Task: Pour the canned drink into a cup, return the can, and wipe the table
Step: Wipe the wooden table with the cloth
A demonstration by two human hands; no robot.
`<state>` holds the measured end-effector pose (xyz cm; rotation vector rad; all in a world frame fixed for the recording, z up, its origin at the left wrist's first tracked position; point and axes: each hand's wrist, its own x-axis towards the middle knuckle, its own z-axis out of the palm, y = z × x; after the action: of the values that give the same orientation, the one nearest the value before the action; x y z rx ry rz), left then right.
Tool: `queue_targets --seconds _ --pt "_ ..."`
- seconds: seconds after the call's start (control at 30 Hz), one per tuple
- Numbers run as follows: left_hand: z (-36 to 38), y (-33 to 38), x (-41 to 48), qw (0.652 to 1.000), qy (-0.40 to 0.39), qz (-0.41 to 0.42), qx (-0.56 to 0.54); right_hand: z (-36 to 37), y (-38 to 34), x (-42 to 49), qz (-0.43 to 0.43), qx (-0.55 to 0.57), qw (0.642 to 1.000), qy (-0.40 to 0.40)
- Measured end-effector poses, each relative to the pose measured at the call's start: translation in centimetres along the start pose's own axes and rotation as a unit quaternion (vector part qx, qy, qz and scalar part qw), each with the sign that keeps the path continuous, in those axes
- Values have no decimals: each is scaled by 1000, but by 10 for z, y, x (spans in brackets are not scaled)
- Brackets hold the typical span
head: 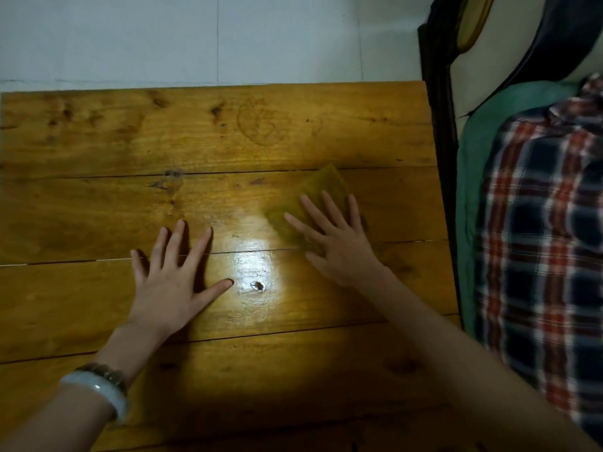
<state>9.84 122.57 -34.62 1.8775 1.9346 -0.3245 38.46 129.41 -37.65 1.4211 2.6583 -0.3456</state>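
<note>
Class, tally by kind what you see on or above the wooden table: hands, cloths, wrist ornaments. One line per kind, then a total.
Hands: 2, the left hand and the right hand
Cloths: 1, the yellow-green cloth under the right hand
Wrist ornaments: 2, the white bangle and the darker band on the left wrist
Total: 5

Home: plank table (98,207), plaid bedding (538,223)
</note>
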Motion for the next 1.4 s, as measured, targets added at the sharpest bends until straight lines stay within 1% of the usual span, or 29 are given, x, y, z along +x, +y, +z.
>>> queue_targets --seconds 0.07,0.17,0.27,0.33,0.4,0.47,0.57,0.6,0.63,0.7,0.77,0.83,0.9,0.93,0.97,1.03,1.17,1.23,1.3,1.4 --pt "0 -1 1 1000 -13 0 3 -1 37 -27 42 5 999 2" --pt "2 1 0 1000 -16 0 2 -12 82 -24 153 27 988 -9" --pt "3 0 1 1000 -20 -3 1 -30 102 36 276 62 959 4" --pt "4 -2 2 1000 -20 -2 3 -39 100 84 304 73 950 4" --pt "5 -3 1 1000 -13 1 3 -41 79 121 283 60 957 -3" --pt "5 -3 2 1000 -8 3 2 -38 45 141 216 25 976 -14" --pt "4 -3 1 1000 -9 2 5 -34 13 118 71 -22 996 -43" --pt "4 -3 1 1000 -8 2 4 -33 19 100 40 -26 998 -50" --pt "4 -3 1 1000 -5 3 1 -30 32 79 32 -17 998 -49" --pt "4 -3 1 1000 1 7 -5 -29 70 44 75 10 997 -28" --pt "4 -3 1 1000 1 12 -9 -32 110 32 162 20 986 -20" --pt "5 -3 2 1000 1 17 -17 -39 135 52 266 41 963 -22" --pt "7 -4 1 999 8 17 -26 -50 141 89 356 87 930 5" --pt "9 -4 1 999 12 16 -29 -53 138 108 380 101 919 11" --pt "10 -5 1 999 17 16 -32 -54 132 124 385 99 918 10" --pt "13 -5 2 999 20 20 -37 -52 108 149 346 70 935 1" --pt "14 -10 -1 995 45 22 -82 -46 30 191 221 28 975 -17" --pt "11 -19 -7 992 67 -1 -105 -40 -16 205 155 6 988 -15" --pt "9 -36 -17 991 78 -34 -102 -33 -66 207 87 -12 996 -7" --pt "7 -64 -35 990 58 -86 -94 -20 -126 182 -43 -25 998 -24"
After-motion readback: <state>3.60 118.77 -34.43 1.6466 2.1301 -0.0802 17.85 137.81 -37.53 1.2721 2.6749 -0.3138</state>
